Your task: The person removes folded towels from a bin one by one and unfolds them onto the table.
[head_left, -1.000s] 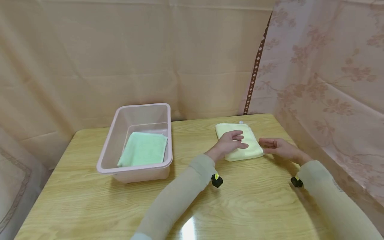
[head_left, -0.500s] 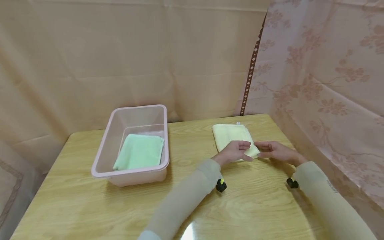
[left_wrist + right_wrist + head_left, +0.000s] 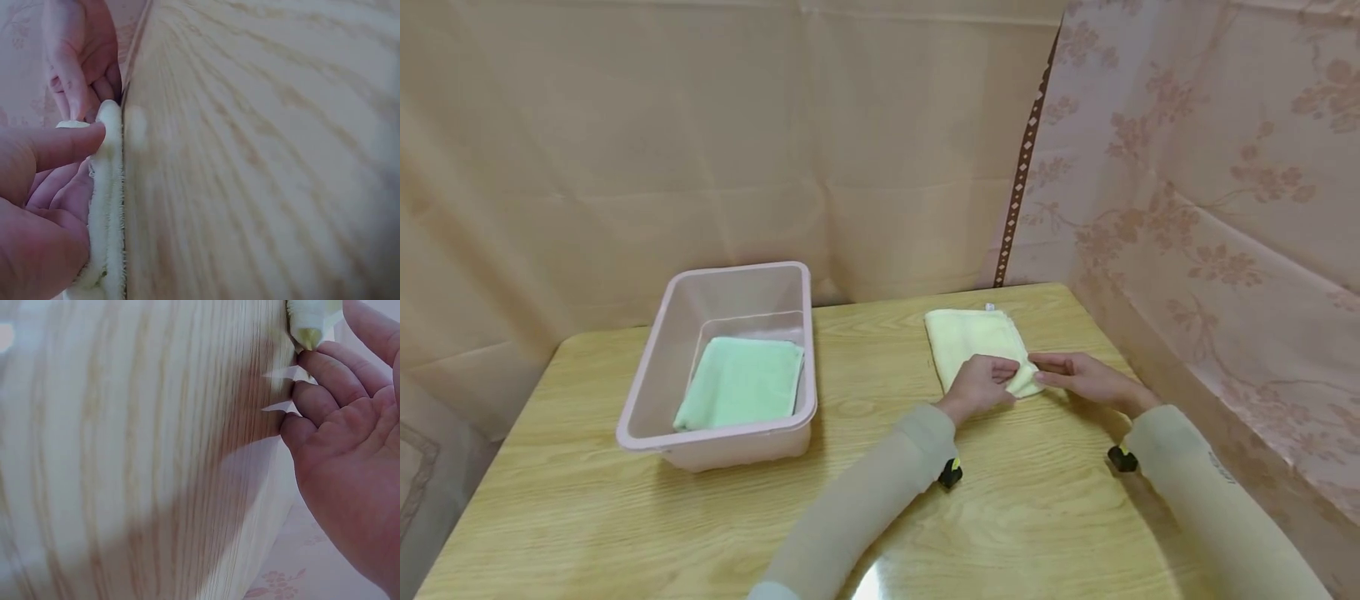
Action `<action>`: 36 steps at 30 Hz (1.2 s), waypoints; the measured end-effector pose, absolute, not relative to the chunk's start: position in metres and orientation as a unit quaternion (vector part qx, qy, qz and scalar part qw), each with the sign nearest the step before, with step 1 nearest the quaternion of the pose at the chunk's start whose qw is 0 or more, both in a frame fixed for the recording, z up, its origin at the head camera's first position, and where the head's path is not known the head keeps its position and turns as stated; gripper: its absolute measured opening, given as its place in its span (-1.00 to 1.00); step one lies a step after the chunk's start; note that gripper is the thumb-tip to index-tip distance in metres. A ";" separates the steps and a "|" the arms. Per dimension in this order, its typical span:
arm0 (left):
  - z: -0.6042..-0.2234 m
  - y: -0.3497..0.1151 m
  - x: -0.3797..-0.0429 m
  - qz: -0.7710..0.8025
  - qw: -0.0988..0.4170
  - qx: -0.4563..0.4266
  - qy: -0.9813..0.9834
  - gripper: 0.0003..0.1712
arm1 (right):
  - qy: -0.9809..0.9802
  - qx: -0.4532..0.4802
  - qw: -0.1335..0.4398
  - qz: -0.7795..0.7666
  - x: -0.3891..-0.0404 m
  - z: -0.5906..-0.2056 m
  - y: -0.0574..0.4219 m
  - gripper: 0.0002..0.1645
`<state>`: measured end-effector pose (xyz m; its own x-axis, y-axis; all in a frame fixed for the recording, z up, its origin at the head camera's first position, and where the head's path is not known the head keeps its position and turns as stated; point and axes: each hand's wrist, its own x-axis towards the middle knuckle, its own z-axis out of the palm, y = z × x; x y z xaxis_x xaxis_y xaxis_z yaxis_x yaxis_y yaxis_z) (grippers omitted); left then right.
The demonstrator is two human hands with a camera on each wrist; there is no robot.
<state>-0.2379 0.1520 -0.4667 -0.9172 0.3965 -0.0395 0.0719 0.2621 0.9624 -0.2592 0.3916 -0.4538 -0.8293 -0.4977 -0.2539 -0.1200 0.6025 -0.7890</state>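
A folded pale yellow towel (image 3: 973,333) lies near the table's back right, a small white tag at its far edge. My left hand (image 3: 981,385) pinches its near edge, thumb on top in the left wrist view, where the towel's layered side (image 3: 107,206) shows. From the right, my right hand (image 3: 1088,379) holds the near right corner between thumb and fingers, its fingertips low by the tabletop. Between the two hands the corner is bunched and slightly raised. In the right wrist view just a tip of the towel (image 3: 307,325) shows at the index finger.
A pink plastic basin (image 3: 808,350) stands at the table's left, with a folded mint green towel (image 3: 745,379) inside. The wooden table (image 3: 700,525) ends at a beige curtain (image 3: 715,150) behind and a floral pink curtain (image 3: 1240,250) on the right.
My left hand has come down from above the towel to its near right corner, beside the right hand. The corner is now gathered up between them. The head view has shifted slightly.
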 end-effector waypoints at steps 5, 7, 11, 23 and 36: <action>-0.469 0.153 -0.239 0.603 0.129 0.124 0.778 -0.49 | 0.862 -0.179 0.233 -0.414 -0.258 -0.451 0.390 -0.21; -0.469 0.152 -0.239 0.629 0.134 0.097 0.760 -0.50 | 0.867 -0.175 0.232 -0.406 -0.258 -0.451 0.390 -0.20; -0.471 0.152 -0.241 0.683 0.135 0.044 0.716 -0.56 | 0.870 -0.177 0.232 -0.398 -0.259 -0.451 0.388 -0.20; -0.467 0.156 -0.243 0.705 0.113 -0.014 0.700 -0.75 | 0.893 -0.167 0.199 -0.367 -0.260 -0.447 0.388 -0.24; -0.463 0.152 -0.247 0.764 0.123 -0.054 0.631 -0.78 | 0.910 -0.201 0.216 -0.292 -0.250 -0.444 0.369 -0.12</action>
<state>-0.2471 0.1522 -0.4630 -0.9639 0.1192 -0.2379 -0.2562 -0.1742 0.9508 -0.2502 0.3692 -0.4442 -0.8262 -0.4915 -0.2754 -0.2392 0.7486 -0.6184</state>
